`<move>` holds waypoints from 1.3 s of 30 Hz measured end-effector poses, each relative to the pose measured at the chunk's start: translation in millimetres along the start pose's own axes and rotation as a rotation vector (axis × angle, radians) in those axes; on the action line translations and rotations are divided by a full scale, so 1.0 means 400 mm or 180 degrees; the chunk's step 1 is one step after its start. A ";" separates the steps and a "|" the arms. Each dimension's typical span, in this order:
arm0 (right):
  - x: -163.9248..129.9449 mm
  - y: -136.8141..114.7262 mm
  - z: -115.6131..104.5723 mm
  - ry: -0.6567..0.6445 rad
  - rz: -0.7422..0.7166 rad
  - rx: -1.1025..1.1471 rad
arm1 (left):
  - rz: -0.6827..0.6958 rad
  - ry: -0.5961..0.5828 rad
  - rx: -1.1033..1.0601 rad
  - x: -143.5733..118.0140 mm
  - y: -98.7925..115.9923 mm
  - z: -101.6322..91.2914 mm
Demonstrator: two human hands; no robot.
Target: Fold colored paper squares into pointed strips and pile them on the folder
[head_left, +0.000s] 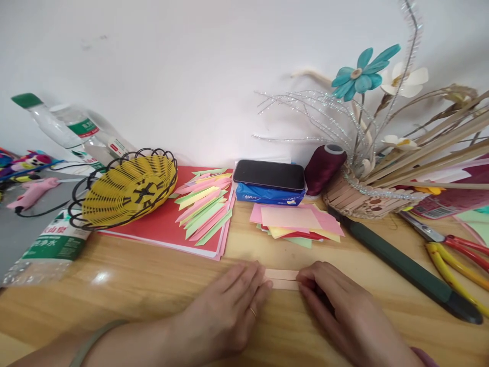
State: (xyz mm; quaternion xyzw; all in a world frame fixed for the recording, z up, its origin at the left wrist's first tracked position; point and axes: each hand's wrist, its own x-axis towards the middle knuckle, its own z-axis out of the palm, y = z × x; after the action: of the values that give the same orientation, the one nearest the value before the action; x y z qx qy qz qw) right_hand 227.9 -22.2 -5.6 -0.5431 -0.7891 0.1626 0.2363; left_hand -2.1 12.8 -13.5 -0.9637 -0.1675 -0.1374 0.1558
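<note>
A narrow folded strip of pale pink paper (pixel 281 279) lies flat on the wooden table (pixel 153 285) near its front edge. My left hand (pixel 225 311) presses its fingertips on the strip's left end. My right hand (pixel 336 306) presses down on the strip's right end. Both hands lie flat, fingers together. Just behind the strip sits a loose stack of coloured paper squares (pixel 296 224), pink on top.
A fan of folded coloured paper strips (pixel 204 204) rests on red card (pixel 164 224) beside a yellow wire basket (pixel 126 189). Behind are a phone (pixel 269 175) on a blue tissue pack, a maroon thread spool (pixel 324 168), a flower basket (pixel 367 196), a dark-handled tool (pixel 405 265), pliers (pixel 458 255) and plastic bottles (pixel 49 250).
</note>
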 end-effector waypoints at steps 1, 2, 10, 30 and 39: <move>0.001 -0.003 0.000 0.0024 -0.0071 -0.0071 | 0.0013 -0.0030 0.0023 0.000 0.000 -0.001; 0.002 -0.005 -0.001 0.0051 -0.0137 -0.0143 | 0.0025 -0.0062 0.0045 0.000 0.000 -0.003; 0.003 -0.007 0.004 0.0200 -0.0119 -0.0145 | 0.0055 -0.0050 0.0143 -0.001 0.004 -0.003; 0.028 0.009 -0.017 -0.0487 -0.0021 -0.0154 | 0.0140 -0.0277 0.0393 0.008 0.013 -0.024; -0.004 0.033 -0.025 -0.0252 -0.0873 -0.0578 | 0.0075 -0.0300 0.0320 0.008 0.006 -0.031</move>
State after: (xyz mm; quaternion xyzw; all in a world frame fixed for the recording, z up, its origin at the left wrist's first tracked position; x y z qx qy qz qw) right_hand 244.3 -19.0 -4.4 -0.4426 -0.8760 0.0781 0.1750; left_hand -1.1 7.2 -2.0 -0.9620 -0.1701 -0.0815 0.1975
